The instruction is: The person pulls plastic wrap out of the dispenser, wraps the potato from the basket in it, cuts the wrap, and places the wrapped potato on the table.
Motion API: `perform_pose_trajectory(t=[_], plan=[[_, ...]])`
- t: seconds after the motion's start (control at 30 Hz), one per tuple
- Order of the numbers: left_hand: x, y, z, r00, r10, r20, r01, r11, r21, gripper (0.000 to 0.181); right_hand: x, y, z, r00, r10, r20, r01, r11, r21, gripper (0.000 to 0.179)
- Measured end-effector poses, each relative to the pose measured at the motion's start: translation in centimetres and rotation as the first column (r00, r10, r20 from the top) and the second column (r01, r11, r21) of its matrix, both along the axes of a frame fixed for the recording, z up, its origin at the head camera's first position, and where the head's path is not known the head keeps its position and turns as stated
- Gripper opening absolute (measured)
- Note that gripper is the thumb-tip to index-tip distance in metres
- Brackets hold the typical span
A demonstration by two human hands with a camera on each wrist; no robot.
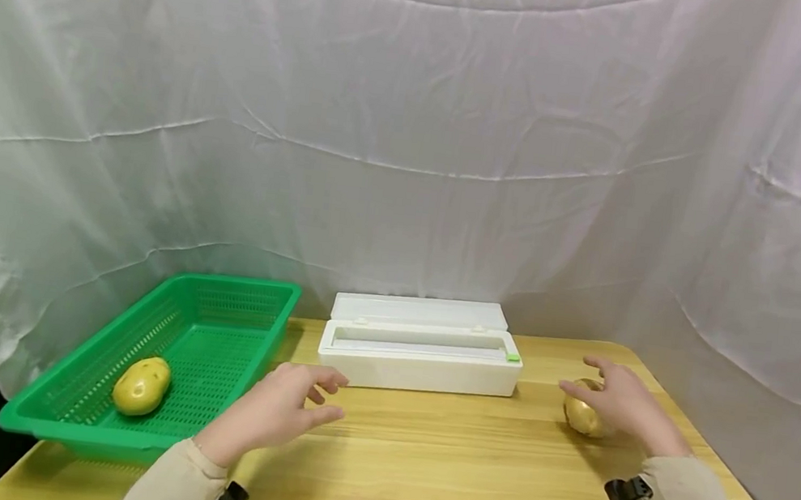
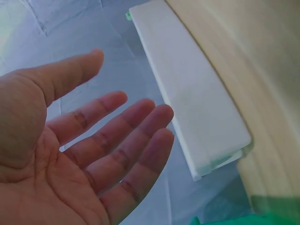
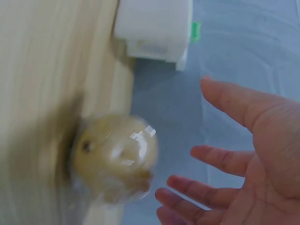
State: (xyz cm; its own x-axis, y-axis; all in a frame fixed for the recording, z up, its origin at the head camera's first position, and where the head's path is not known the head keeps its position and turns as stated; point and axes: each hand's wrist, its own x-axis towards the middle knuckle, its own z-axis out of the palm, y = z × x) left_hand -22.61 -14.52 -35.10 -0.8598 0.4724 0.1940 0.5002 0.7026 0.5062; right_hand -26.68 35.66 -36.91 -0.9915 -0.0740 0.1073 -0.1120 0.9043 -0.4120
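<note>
A potato wrapped in shiny clear film point(image 3: 112, 157) sits on the right side of the table. Above it hovers my right hand point(image 1: 622, 400), fingers spread and apart from the potato in the right wrist view. My left hand point(image 1: 284, 409) hangs in the air between the green basket and a white box, palm bare and fingers loosely extended. That long white box point(image 1: 424, 375), which looks like a cling film dispenser, stands at the back with its lid point(image 1: 419, 311) raised. A small green piece point(image 1: 513, 358) shows at its right end.
A green plastic basket point(image 1: 265, 350) stands at the left with a second potato point(image 1: 141, 386) lying in it. Behind the wooden table point(image 1: 451, 467) hangs a pale grey cloth point(image 1: 414, 121), which also runs along the right side.
</note>
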Motion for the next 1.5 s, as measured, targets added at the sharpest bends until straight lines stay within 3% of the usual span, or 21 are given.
perform_pose_trajectory(t=[0.33,0.57,1.07,1.33,1.5], plan=[[-2.5,1.4,1.7,0.980,0.166,-0.113,-0.169,0.985,-0.020,0.021,-0.8,-3.4,1.4,0.995,0.053,-0.082,-0.059,0.996,-0.065,0.060],[-5.0,2.3,2.7,0.968,0.208,-0.141,-0.221,0.972,-0.085,0.021,-1.7,-4.7,1.6,0.993,0.083,-0.086,-0.091,0.992,-0.091,0.054],[-9.6,3.1,2.8,0.971,0.238,0.017,-0.231,0.953,-0.195,0.028,-3.9,-6.9,1.9,0.985,0.155,-0.077,-0.162,0.982,-0.100,0.038],[-12.2,2.8,1.8,0.979,0.178,0.100,-0.159,0.972,-0.171,0.023,-5.6,-7.3,1.8,0.965,0.250,-0.074,-0.255,0.965,-0.061,0.030],[-13.0,2.4,1.2,0.976,0.168,0.138,-0.143,0.974,-0.174,0.018,-6.5,-7.7,1.5,0.946,0.311,-0.091,-0.314,0.949,-0.020,0.023]])
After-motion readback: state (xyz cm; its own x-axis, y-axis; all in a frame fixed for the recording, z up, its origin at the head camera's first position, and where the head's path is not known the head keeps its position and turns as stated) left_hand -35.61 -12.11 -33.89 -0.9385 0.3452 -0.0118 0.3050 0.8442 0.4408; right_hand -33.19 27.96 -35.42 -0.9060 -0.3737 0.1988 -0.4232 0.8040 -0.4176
